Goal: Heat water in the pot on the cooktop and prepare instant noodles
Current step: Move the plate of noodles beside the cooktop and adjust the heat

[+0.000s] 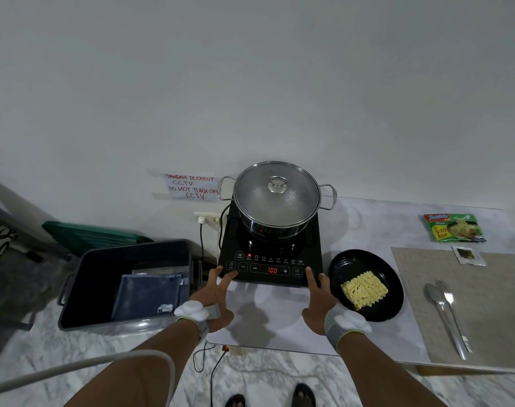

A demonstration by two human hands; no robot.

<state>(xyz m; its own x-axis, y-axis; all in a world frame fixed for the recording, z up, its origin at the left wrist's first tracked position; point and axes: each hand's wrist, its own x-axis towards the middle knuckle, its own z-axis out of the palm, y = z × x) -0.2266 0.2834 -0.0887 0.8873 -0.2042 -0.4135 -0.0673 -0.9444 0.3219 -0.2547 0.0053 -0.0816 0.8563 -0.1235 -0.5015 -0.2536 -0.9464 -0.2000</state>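
Fingers (221, 279) of both hands spread, empty — tips on cooktop (271, 248) front edge.

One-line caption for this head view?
Both hands, left and right, at the lit cooktop under a lidded pot; dry noodles wait plated.

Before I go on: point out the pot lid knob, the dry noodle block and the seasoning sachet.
pot lid knob (277, 183), head view, on the metal loop atop the glass lid.
dry noodle block (364, 289), head view, middle of the yellow block on the black plate.
seasoning sachet (468, 255), head view, centre of the small packet.
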